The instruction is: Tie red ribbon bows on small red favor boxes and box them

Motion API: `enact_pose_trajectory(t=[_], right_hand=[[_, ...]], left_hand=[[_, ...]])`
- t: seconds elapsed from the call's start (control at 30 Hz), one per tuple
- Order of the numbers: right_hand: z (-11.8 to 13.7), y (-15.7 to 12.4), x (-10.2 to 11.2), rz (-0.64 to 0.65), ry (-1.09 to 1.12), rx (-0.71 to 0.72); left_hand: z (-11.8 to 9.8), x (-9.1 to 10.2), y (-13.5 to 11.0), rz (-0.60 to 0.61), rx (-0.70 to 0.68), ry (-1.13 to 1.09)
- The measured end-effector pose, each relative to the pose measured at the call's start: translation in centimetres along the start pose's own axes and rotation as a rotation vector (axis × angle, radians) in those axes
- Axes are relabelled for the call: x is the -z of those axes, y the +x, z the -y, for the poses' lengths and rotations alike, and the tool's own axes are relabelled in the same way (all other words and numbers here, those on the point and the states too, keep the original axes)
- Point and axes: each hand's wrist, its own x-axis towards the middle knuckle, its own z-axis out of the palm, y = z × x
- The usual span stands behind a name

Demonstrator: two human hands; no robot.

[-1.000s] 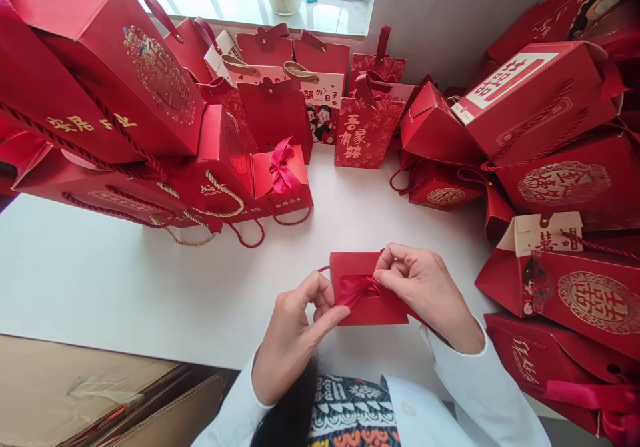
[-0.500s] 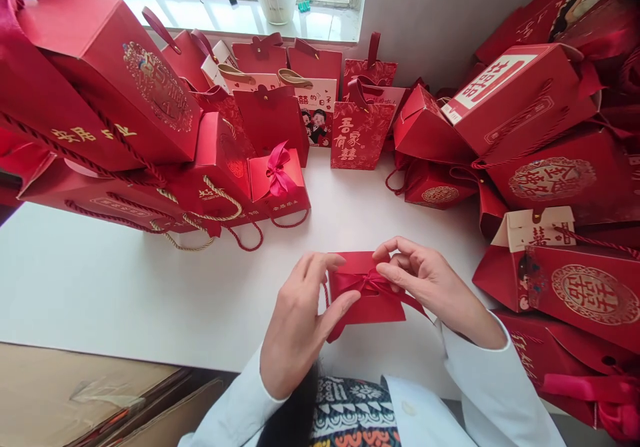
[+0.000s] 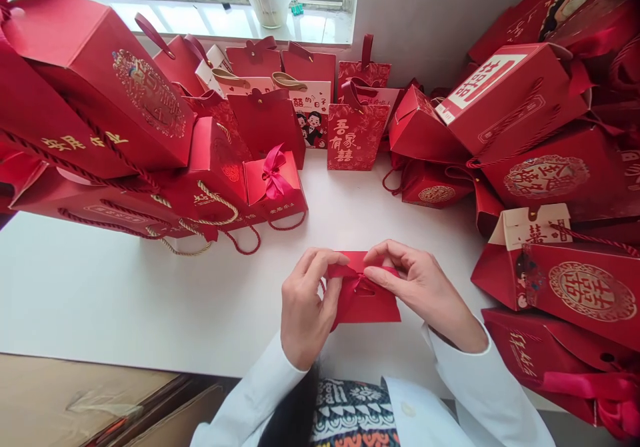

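Ribbon (image 3: 359, 280) runs left-to-right across red box (image 3: 373, 310).

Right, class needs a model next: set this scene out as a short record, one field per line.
Left hand: fingers at the left side of the red ribbon; exact grip unclear
Right hand: thumb and finger at the ribbon's right side; exact grip unclear
Under the hands: small red box
Surface: white table
Left: red boxes with cord handles, one topped by a pink bow
Back: upright gift bags
Right: piled red boxes
Lower left corner: cardboard
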Motion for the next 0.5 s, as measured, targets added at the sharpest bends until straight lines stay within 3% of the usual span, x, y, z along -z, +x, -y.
enact_pose_trajectory(t=[0.13,0.37,0.5], right_hand=[[0.6,-0.1,0.3,0.083,-0.012,0.009],[0.9,-0.4,-0.8,0.018,-0.041,0.018],[0.6,-0.8,-1.5,-0.039,-0.038,0.015]], left_hand=[[0.0,-0.5,-0.1,-0.042,0.009,0.089],[-0.2,-0.8,-0.1,-0.11,-0.105,0.464],[-0.4,-0.7,0.1,-0.144,-0.153,0.559]])
